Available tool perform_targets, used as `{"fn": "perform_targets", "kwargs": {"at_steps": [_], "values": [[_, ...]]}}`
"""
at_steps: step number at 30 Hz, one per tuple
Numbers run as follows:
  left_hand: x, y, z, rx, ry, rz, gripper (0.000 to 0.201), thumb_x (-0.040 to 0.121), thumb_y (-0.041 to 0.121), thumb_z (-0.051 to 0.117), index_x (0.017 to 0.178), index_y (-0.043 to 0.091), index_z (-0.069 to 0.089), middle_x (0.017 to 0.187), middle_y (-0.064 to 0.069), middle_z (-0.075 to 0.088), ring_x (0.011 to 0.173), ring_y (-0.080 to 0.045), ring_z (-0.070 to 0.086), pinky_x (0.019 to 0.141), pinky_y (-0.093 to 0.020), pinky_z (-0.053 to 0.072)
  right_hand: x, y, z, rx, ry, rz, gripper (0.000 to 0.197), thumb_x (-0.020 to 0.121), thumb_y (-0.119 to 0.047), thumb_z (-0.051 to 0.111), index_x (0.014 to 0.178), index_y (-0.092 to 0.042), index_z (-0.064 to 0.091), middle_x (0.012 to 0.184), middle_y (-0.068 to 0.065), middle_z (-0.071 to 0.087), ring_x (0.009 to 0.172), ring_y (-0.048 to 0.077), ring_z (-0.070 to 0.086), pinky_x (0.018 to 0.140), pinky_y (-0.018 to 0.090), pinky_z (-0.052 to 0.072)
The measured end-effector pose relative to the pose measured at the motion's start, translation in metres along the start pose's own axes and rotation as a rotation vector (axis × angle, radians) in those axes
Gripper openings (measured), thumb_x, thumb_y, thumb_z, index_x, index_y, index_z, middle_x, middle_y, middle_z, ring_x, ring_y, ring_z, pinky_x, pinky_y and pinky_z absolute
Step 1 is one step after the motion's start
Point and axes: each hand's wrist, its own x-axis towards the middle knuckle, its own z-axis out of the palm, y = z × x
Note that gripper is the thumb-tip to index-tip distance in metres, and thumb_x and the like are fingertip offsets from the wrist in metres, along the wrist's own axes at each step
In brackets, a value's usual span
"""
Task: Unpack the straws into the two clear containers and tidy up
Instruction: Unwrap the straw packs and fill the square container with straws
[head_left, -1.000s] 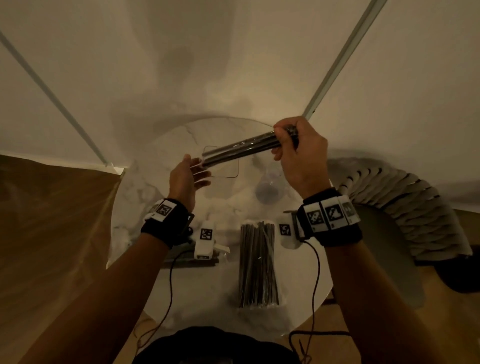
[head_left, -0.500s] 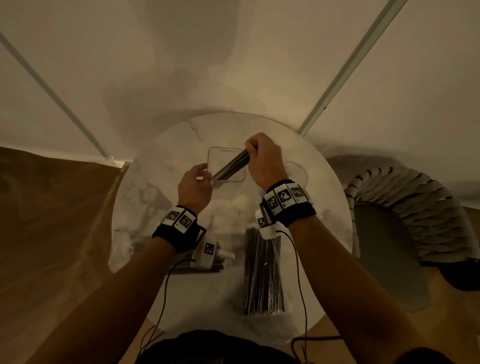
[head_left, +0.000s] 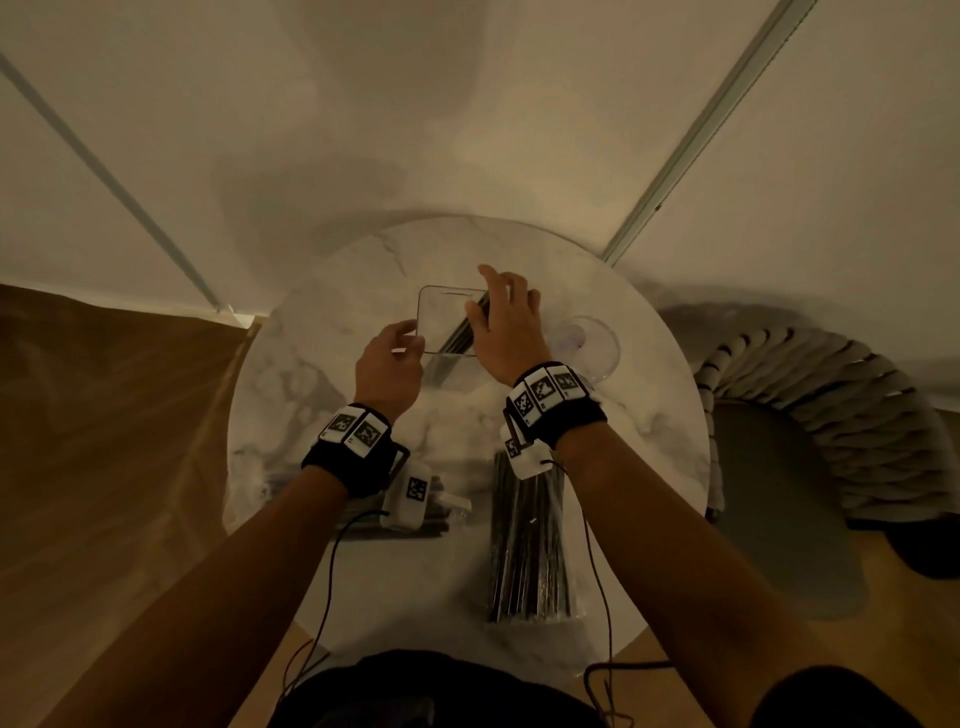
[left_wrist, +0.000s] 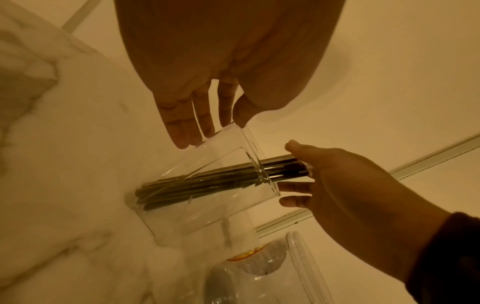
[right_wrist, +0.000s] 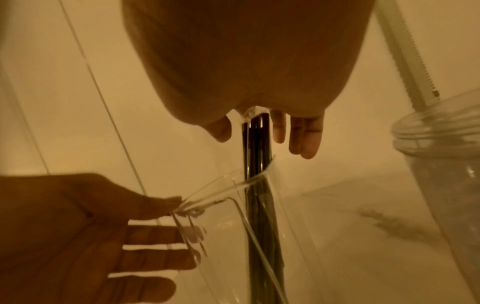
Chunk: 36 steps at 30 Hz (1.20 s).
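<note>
A square clear container (head_left: 441, 312) stands at the far middle of the round marble table (head_left: 311, 374). A bundle of dark metal straws (head_left: 461, 332) leans inside it, tops past the rim. My right hand (head_left: 498, 306) hovers over those tops with its fingers spread and straight, gripping nothing. My left hand (head_left: 400, 343) touches the container's near-left corner, thumb on the rim and straight fingers (right_wrist: 166, 228) against the wall. The left wrist view shows the straws (left_wrist: 207, 181) lying aslant in the container (left_wrist: 207, 216), ends by the right hand (left_wrist: 293, 174). A round clear container (head_left: 597, 348) stands to the right.
A clear packet of more straws (head_left: 530, 551) lies on the near part of the table under my right wrist. A flatter dark packet (head_left: 436, 519) lies under my left wrist. A chair with a rope back (head_left: 831, 415) stands close on the right.
My right hand carried the straw bundle down into the square container, then let go and spread its fingers. My left hand moved to the container's corner.
</note>
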Motion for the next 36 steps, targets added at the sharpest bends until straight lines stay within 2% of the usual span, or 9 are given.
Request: {"fn": "perform_targets", "kwargs": {"at_steps": [6, 11, 14, 16, 19, 21, 25, 31, 36], "values": [[-0.004, -0.022, -0.007, -0.102, 0.025, -0.100, 0.037, 0.093, 0.049, 0.049, 0.116, 0.023, 0.063, 0.111, 0.000, 0.068, 0.102, -0.020, 0.065, 0.090, -0.049, 0.055, -0.024, -0.004, -0.026, 0.165, 0.181, 0.004, 0.061, 0.098, -0.036, 0.052, 0.152, -0.024, 0.027, 0.145, 0.008, 0.037, 0.128, 0.027, 0.038, 0.106, 0.038, 0.037], [-0.037, -0.051, -0.015, 0.061, -0.067, -0.086, 0.020, 0.096, 0.021, 0.056, 0.113, 0.016, 0.063, 0.111, -0.003, 0.068, 0.097, -0.018, 0.062, 0.087, -0.031, 0.050, -0.078, 0.009, -0.028, 0.305, 0.330, 0.010, 0.028, 0.092, -0.012, 0.058, 0.120, -0.018, 0.057, 0.114, -0.002, 0.056, 0.100, 0.012, 0.053, 0.087, 0.027, 0.050], [-0.063, -0.073, -0.018, 0.248, -0.228, -0.046, 0.030, 0.086, 0.016, 0.061, 0.116, 0.019, 0.063, 0.113, 0.000, 0.066, 0.103, -0.020, 0.061, 0.091, -0.032, 0.048, -0.118, 0.028, -0.006, 0.382, 0.204, 0.113, 0.012, 0.094, -0.009, 0.059, 0.100, -0.018, 0.065, 0.097, -0.006, 0.064, 0.082, 0.003, 0.057, 0.074, 0.016, 0.049], [-0.077, -0.083, -0.022, 0.464, -0.384, 0.016, 0.049, 0.076, 0.033, 0.062, 0.125, 0.029, 0.057, 0.124, 0.001, 0.059, 0.117, -0.024, 0.054, 0.102, -0.038, 0.041, -0.145, 0.041, 0.015, 0.372, 0.078, 0.197, 0.013, 0.092, -0.008, 0.062, 0.092, -0.018, 0.069, 0.091, -0.004, 0.069, 0.079, 0.004, 0.061, 0.076, 0.020, 0.052], [-0.098, -0.099, -0.024, 0.763, -0.563, 0.123, 0.089, 0.062, 0.064, 0.052, 0.144, 0.033, 0.037, 0.144, -0.001, 0.043, 0.133, -0.029, 0.037, 0.114, -0.046, 0.023, -0.176, 0.054, 0.041, 0.277, -0.154, 0.281, 0.016, 0.091, -0.005, 0.060, 0.093, -0.011, 0.075, 0.097, 0.007, 0.074, 0.089, 0.017, 0.066, 0.088, 0.024, 0.051], [-0.110, -0.108, -0.021, 0.883, -0.610, 0.153, 0.102, 0.063, 0.069, 0.060, 0.151, 0.030, 0.024, 0.151, -0.002, 0.032, 0.140, -0.030, 0.026, 0.117, -0.053, 0.013, -0.189, 0.055, 0.052, 0.274, -0.287, 0.309, 0.019, 0.093, -0.004, 0.058, 0.100, -0.006, 0.076, 0.103, 0.011, 0.075, 0.097, 0.022, 0.068, 0.092, 0.022, 0.049], [-0.120, -0.124, -0.016, 1.006, -0.532, 0.198, 0.101, 0.068, 0.050, 0.074, 0.152, 0.027, 0.022, 0.149, -0.002, 0.033, 0.139, -0.031, 0.025, 0.117, -0.055, 0.014, -0.202, 0.053, 0.070, 0.308, -0.385, 0.316, 0.024, 0.092, -0.003, 0.060, 0.109, -0.006, 0.076, 0.102, 0.013, 0.076, 0.097, 0.023, 0.071, 0.096, 0.029, 0.053], [-0.121, -0.132, -0.017, 0.918, -0.436, 0.269, 0.087, 0.076, 0.051, 0.071, 0.149, 0.030, 0.030, 0.146, 0.000, 0.039, 0.134, -0.030, 0.032, 0.115, -0.050, 0.017, -0.205, 0.053, 0.082, 0.515, -0.409, 0.399, 0.021, 0.090, -0.005, 0.068, 0.110, -0.002, 0.074, 0.082, 0.013, 0.073, 0.072, 0.020, 0.072, 0.071, 0.030, 0.061], [-0.122, -0.140, -0.016, 0.924, -0.441, 0.295, 0.089, 0.079, 0.053, 0.066, 0.153, 0.027, 0.024, 0.148, 0.000, 0.034, 0.137, -0.030, 0.026, 0.117, -0.051, 0.013, -0.205, 0.054, 0.085, 0.618, -0.425, 0.431, 0.030, 0.090, -0.004, 0.069, 0.120, -0.002, 0.070, 0.089, 0.015, 0.074, 0.075, 0.018, 0.073, 0.061, 0.025, 0.059]]}}
